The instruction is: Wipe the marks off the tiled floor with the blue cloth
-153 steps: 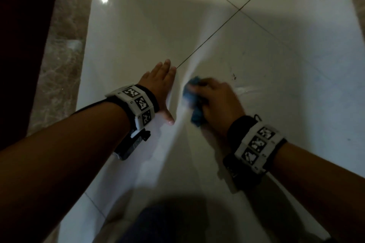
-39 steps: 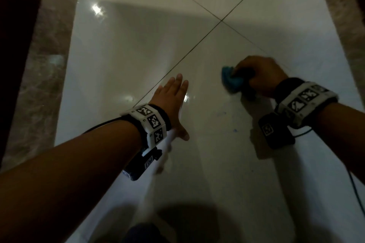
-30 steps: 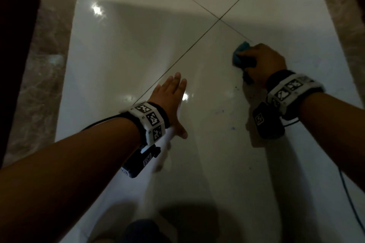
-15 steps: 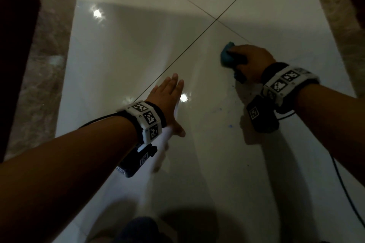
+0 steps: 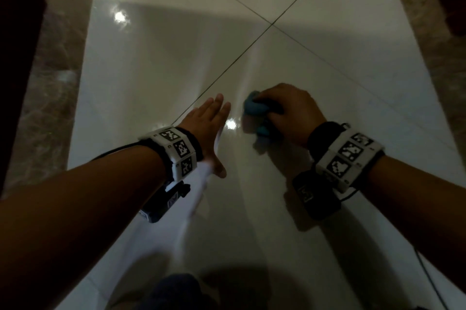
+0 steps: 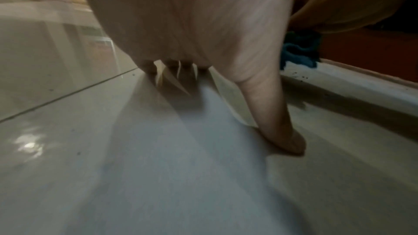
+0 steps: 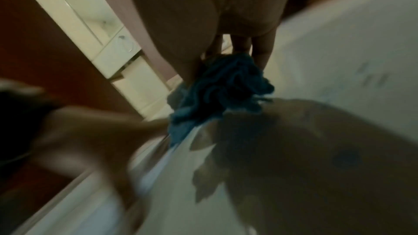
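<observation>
My right hand (image 5: 285, 113) grips the bunched blue cloth (image 5: 256, 111) and presses it onto the glossy white tiled floor (image 5: 151, 70), just right of my left hand's fingertips. In the right wrist view the cloth (image 7: 221, 92) bulges out below the curled fingers, and faint grey marks (image 7: 371, 76) show on the tile to its right. My left hand (image 5: 209, 130) lies flat on the floor with straight fingers and the thumb spread. The left wrist view shows its thumb (image 6: 273, 113) touching the tile and the cloth (image 6: 298, 51) beyond. No marks are plain in the head view.
Dark grout lines cross at a tile corner (image 5: 272, 24) ahead of the hands. Brown marble borders run along the left (image 5: 45, 82) and right (image 5: 438, 57) of the white strip. A dark panel (image 5: 15, 57) stands at far left. A thin cable (image 5: 428, 274) trails from my right wrist.
My right hand has dragged the cloth back toward me and to the left, from near the grout crossing to beside my left hand. The small blue specks seen earlier no longer show. The left hand stayed planted.
</observation>
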The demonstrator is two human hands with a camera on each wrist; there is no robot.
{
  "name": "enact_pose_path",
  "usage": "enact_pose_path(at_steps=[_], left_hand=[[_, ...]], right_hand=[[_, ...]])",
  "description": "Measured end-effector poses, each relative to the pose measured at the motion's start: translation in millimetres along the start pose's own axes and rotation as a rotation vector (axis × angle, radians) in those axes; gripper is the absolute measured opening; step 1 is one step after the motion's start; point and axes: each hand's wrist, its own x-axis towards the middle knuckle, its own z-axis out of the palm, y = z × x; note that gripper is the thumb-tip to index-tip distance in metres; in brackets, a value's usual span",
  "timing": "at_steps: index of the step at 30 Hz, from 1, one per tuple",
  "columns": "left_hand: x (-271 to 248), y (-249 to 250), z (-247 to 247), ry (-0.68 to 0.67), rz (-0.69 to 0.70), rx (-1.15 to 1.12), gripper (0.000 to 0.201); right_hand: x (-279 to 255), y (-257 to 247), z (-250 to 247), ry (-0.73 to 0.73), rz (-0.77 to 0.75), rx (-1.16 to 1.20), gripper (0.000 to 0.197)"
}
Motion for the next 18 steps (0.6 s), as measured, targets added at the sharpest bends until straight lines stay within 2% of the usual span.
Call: enact_pose_path(at_steps=[3,4,6,8,9,11,14,17,18], left_hand=[[0.1,-0.2,0.0,-0.001,-0.002,0.008,0.149],[0.0,-0.3,-0.2,0.000,-0.003,0.006,0.149],[-0.5,-0.6,0.1,0.000,-0.003,0.007,0.148],[-3.1,-0.8,0.6,-0.004,-0.007,-0.001,0.147],[-3.7,-1.0,1.0,0.001,-0.007,-0.007,0.147],[-5.1,-0.7,1.9,0.003,-0.013,-0.015,0.146],[-5.9,1.0,0.9,0.004,-0.025,-0.007,0.147],[-7.7,3.8,-1.8,-0.008,-0.034,-0.017,0.146],[-8.4,4.7,-2.5,-0.012,-0.034,-0.014,0.146]], right_hand=[[-18.6,-19.6,28.4,-0.179,-0.062,-0.030,0.034],[-23.0,-17.6,35.3,-0.192,-0.085,-0.070,0.032],[-19.9,-1.2,38.5,-0.077,-0.054,-0.065,0.030],[-9.1,17.8,28.7,0.063,0.111,0.029,0.030],[-3.8,26.2,22.8,0.094,0.191,0.045,0.031],[0.9,27.3,15.6,0.114,0.244,0.017,0.036],[-19.1,-5.7,26.0,0.089,0.093,0.057,0.040],[-56.1,-26.5,54.8,-0.194,-0.091,-0.055,0.044],[-62.0,-23.8,59.1,-0.236,-0.121,-0.128,0.045]])
